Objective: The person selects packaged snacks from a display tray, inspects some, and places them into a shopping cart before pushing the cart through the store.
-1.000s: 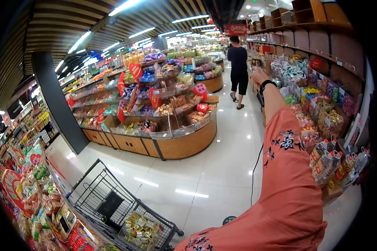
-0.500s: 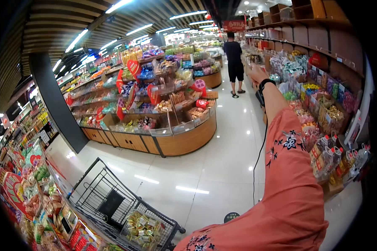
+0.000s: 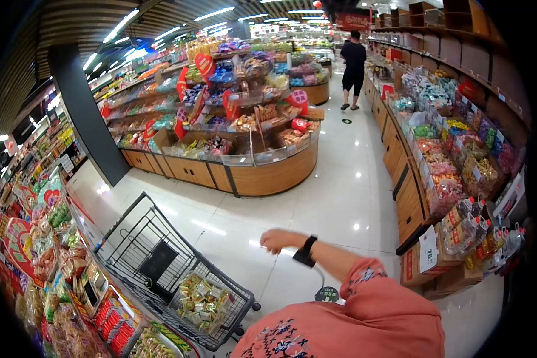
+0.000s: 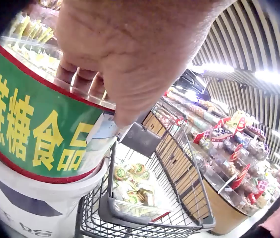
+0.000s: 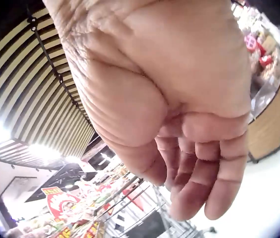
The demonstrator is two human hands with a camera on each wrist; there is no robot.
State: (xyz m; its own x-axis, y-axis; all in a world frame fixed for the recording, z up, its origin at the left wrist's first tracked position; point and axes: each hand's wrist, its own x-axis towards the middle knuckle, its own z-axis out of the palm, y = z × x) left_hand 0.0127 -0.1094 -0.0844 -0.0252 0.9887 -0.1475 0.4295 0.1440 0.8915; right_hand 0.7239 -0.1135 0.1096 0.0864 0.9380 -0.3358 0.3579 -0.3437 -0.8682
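Observation:
Loosely curled and empty, my right hand (image 3: pixel 282 240) hangs over the floor beside the shopping cart (image 3: pixel 212 271); the right wrist view shows its palm and bent fingers (image 5: pixel 194 193). A pile of small wrapped packets (image 3: pixel 201 301) lies in the cart. In the left wrist view my left hand (image 4: pixel 130 54) grips the rim of a round container with a green label (image 4: pixel 41 126), fingers inside the clear edge and thumb outside. Below the label the container is white. The head view does not show my left hand.
A rounded wooden display (image 3: pixel 274 179) of packaged sweets stands ahead, beside a dark pillar (image 3: pixel 89 113). Goods shelves (image 3: pixel 444 149) run along the right, with bottles (image 3: pixel 465 224) at the near end. A person in black (image 3: pixel 353 65) is in the aisle. More packaged goods (image 3: pixel 59 256) fill the left.
My right arm has come down from its raised, outstretched position on the right to beside the cart. The person in black is farther up the aisle.

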